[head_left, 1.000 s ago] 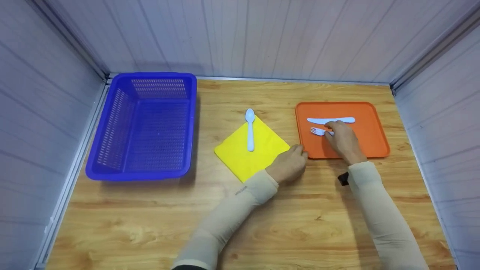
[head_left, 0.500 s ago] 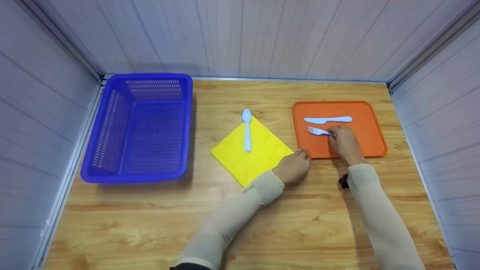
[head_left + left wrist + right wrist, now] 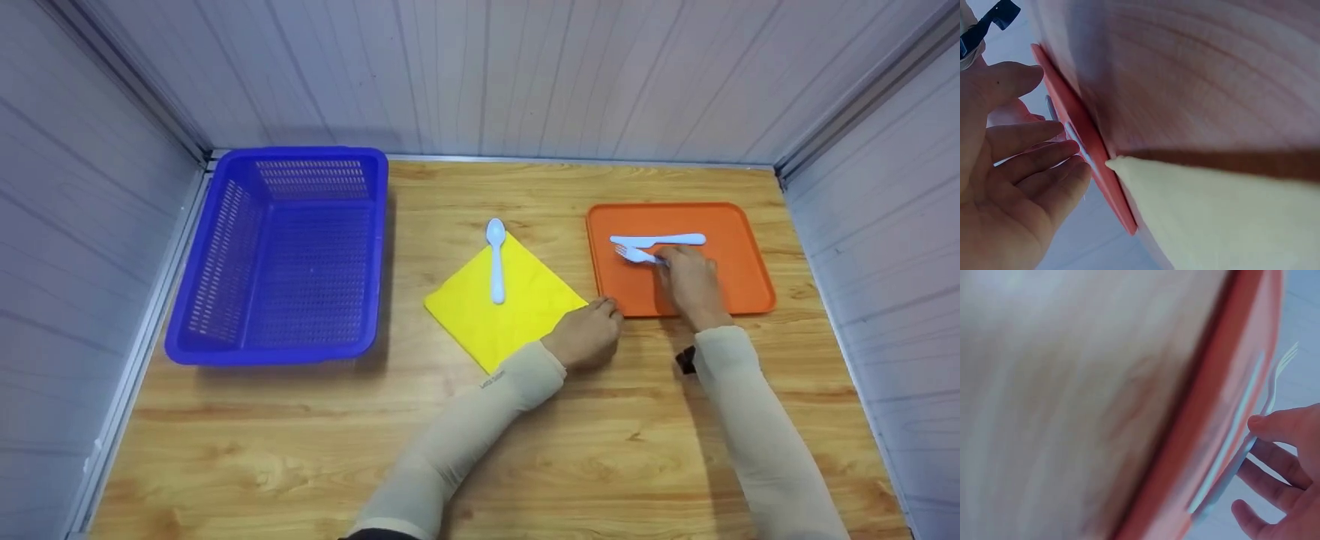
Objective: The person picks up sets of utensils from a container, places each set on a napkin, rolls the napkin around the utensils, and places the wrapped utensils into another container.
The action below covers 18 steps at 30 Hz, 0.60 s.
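- Just changed: fork [image 3: 636, 256], flat on the orange tray [image 3: 731, 281] a sec ago, now looks lifted; in head view its tines have shifted twd the far side, overlapping the knife [image 3: 681, 239].
- R hand [image 3: 688, 286]: thumb + fingers pinch fork handle, tines pointing left; last fingers loose. R wrist view: fork head up off tray; handle's low end blurred, can't tell if clear.
- L hand [image 3: 585, 331]: same spot as ½ sec ago, at tray's near-left corner. Fingers extended, thumb apart, nothing gripped; can't tell if fingertips touch tray.
- Knife: unmoved, on tray's far half, unheld.
- Spoon [image 3: 497, 262]: unmoved, on yellow napkin [image 3: 469, 315], bowl at its far corner.
- Blue basket [image 3: 270, 355]: far left, well apart from both hands.
- Meaning, prob.: pickup of fork underway; grip looks OK, but tines close to knife, might nudge it.
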Each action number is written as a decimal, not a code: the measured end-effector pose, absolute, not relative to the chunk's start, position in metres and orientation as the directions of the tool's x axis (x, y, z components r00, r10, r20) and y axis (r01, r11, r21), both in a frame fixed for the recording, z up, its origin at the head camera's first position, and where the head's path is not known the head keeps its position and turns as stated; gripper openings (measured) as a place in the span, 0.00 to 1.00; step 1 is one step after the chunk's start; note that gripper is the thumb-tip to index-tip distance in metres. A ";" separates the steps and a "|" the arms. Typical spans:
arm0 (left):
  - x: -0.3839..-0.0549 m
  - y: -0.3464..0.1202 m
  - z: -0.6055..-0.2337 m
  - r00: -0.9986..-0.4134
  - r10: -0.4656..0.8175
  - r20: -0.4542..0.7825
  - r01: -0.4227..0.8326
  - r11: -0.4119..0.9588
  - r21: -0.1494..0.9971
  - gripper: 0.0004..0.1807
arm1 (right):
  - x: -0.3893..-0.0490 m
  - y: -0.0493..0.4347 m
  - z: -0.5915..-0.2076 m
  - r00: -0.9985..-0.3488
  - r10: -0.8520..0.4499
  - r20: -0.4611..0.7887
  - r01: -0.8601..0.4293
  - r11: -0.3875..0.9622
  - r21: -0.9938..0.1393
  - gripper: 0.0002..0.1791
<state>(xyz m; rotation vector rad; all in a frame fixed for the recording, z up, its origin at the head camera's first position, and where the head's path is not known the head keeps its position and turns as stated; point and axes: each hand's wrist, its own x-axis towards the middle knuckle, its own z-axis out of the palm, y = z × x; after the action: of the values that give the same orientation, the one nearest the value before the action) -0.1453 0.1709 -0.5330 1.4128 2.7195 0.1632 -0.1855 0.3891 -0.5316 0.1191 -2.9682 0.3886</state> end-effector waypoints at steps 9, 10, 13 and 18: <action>-0.155 0.120 -0.517 -0.664 0.747 0.040 0.744 0.655 0.132 0.21 | -0.195 0.346 -0.516 -0.973 -0.120 0.198 -0.184 0.920 -0.346 0.09; -0.156 0.112 -0.515 -0.681 0.732 0.034 0.729 0.671 0.139 0.22 | -0.196 0.339 -0.515 -0.974 -0.121 0.189 -0.184 0.913 -0.364 0.09; -0.158 0.090 -0.512 -0.736 0.677 0.018 0.670 0.723 0.170 0.24 | -0.201 0.320 -0.513 -0.978 -0.124 0.165 -0.180 0.905 -0.386 0.09; -0.160 0.054 -0.512 -0.794 0.607 0.026 0.600 0.776 0.193 0.23 | -0.209 0.287 -0.513 -0.985 -0.118 0.123 -0.160 0.890 -0.428 0.08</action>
<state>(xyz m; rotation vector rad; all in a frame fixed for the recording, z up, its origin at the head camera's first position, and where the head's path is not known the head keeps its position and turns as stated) -0.1597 0.0540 -0.5123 0.9946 2.9250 0.2986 -0.2087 0.2865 -0.5126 0.2189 -2.9627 0.6827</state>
